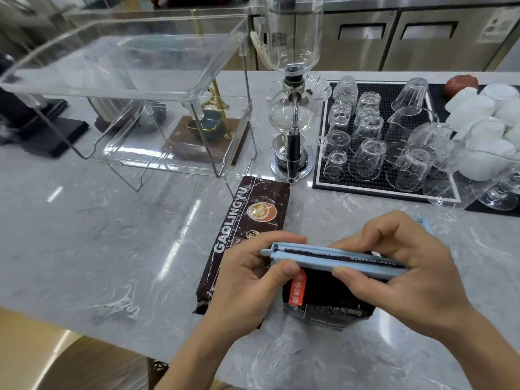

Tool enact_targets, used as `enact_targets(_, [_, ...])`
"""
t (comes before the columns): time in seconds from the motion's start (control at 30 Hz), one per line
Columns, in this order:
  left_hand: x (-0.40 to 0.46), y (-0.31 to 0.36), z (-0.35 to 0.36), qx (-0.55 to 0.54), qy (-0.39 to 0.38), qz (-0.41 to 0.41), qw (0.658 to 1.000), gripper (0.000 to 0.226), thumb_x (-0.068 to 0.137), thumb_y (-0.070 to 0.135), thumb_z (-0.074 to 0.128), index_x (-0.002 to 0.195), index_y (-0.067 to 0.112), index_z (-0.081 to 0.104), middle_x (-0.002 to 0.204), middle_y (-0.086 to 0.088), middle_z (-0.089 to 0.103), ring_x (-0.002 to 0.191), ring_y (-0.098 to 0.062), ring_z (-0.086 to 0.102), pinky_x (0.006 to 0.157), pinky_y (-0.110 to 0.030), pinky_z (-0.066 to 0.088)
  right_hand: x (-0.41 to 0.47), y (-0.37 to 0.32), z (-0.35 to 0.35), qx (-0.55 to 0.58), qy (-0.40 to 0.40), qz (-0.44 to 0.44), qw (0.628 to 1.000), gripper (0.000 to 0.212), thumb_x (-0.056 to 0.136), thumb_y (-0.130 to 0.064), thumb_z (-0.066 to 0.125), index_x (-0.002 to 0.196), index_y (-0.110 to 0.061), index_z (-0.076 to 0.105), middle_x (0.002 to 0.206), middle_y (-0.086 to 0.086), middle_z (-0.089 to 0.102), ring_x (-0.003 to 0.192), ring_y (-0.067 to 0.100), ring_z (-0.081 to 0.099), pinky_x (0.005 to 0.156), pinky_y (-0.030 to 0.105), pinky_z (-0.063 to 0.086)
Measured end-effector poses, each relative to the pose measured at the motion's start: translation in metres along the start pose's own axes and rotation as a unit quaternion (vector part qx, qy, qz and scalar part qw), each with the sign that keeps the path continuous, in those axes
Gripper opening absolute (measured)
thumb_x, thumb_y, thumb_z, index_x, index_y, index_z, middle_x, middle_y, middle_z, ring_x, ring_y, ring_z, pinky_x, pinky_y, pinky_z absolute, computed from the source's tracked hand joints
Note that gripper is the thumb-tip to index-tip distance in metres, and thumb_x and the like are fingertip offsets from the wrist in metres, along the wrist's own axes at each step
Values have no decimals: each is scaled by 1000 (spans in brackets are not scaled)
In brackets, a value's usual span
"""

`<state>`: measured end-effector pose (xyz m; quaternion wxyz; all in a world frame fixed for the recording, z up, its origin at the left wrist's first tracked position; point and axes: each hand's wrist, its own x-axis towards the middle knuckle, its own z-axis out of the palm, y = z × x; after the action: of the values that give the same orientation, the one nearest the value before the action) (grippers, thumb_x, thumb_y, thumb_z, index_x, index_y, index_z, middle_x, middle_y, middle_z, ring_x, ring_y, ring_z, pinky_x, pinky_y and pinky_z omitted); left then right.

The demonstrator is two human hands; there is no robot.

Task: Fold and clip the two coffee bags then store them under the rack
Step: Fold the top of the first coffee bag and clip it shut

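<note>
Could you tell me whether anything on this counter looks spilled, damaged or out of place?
Nothing stands out: no spill shows on the marble counter, the glasses sit on their mat, and both coffee bags look intact.

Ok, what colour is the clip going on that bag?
Light blue clip, on the dark brown bag; head view.

open marble counter (112, 235) left of the flat coffee bag (247, 220), clear run up to the acrylic rack (126, 80). under-rack gap open at the front; thin wire legs (135, 175) and a clear lower tray (168, 147) sit inside it. siphon brewer (292, 122) stands just right of the rack. glass-filled mat (388, 136) blocks the right side. both hands (408, 277) occupy the near edge.
</note>
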<state>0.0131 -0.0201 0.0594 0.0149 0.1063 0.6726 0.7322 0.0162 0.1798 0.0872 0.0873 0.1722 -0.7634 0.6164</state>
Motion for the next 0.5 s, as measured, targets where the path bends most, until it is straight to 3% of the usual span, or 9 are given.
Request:
enact_targets(0.17, [-1,-2,1,14,10,7,1000,20,82,20,66,98,10,71,88,4,76,82,-5,71,70,-14,53,0,1,0,-3,1,5,1000,32,70,-48,75,84,-32,51,88,-13,77,74,15,75,59,35,60])
enact_targets(0.4, [-2,-6,8,22,54,28,998,15,79,23,65,89,21,76,82,5,76,76,-8,70,69,-17,53,0,0,0,-2,-2,11,1000,31,70,-46,76,83,-31,52,88,-13,77,73,14,75,59,34,60])
enact_targets(0.5, [-3,-7,12,22,76,34,996,15,79,23,64,88,21,75,81,6,75,75,-8,70,69,-18,54,0,0,0,-11,-1,14,1000,34,65,-35,81,82,-30,52,87,-15,77,71,12,75,58,33,60])
